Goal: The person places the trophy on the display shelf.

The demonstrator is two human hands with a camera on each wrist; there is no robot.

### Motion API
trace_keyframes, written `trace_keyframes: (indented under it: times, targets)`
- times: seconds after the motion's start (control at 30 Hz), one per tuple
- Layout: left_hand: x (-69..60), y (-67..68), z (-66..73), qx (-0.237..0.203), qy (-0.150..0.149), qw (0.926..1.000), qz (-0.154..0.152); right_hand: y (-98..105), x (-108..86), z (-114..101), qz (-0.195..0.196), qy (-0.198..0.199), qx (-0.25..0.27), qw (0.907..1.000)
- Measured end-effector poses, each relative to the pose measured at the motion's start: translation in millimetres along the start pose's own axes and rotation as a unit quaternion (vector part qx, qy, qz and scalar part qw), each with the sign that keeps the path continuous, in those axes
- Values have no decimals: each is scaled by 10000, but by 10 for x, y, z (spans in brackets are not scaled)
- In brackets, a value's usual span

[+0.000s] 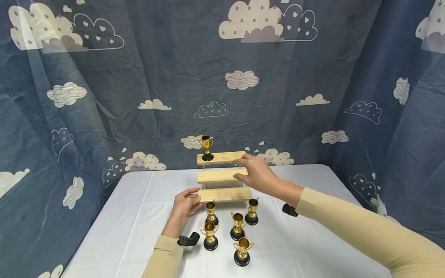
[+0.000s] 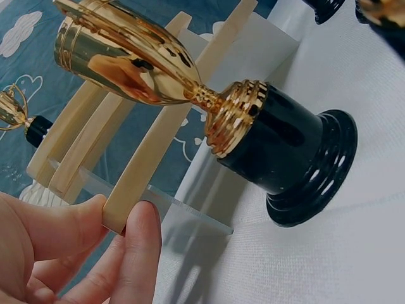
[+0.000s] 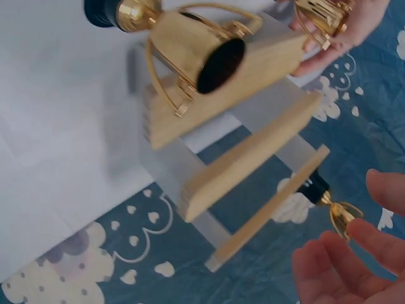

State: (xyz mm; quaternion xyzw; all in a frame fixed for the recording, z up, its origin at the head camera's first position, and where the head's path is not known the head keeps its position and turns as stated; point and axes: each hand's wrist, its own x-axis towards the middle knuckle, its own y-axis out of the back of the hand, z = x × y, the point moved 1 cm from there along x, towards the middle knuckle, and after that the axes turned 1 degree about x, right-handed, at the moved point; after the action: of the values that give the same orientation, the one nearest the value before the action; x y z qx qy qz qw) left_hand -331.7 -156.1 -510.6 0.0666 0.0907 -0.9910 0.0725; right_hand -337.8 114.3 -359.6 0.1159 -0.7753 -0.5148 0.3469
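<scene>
Through my head feed I see a navy cloud-print curtain [image 1: 174, 58] behind a table with a white tablecloth [image 1: 139, 216]. On it I have a three-tier wooden display stand [image 1: 224, 194]. The right hand [image 1: 259, 173] is empty, thumb and fingers parted, near the right ends of the upper two tiers; I can't tell whether it touches them. The left hand [image 1: 183, 204] pinches the left end of the lowest tier. One gold trophy cup [image 1: 207, 146] stands upright on the top tier, left of its middle; five matching trophy cups [image 1: 238, 222] stand on the tablecloth before the stand.
</scene>
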Motion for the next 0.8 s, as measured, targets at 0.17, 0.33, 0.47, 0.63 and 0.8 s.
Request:
trace_keyframes:
  times: [0.17,0.33,0.47,0.63,0.8]
  targets:
    - [9,5,-12,21,12,10000,32,-47,-106,24,-82,28,65,9999]
    - [24,10,-17,66,31,9999,95,-69,-214,42,-229,-53,77,9997]
    - [32,14,-19,81,42,9999,78,-80,-311,67,-335,-114,108,9993]
    - [25,12,-11,71,53,10000,30,-91,-426,113,-477,-118,237,9985]
    - [28,10,-8,94,91,9999,43,-106,-520,152,-617,-169,359,9973]
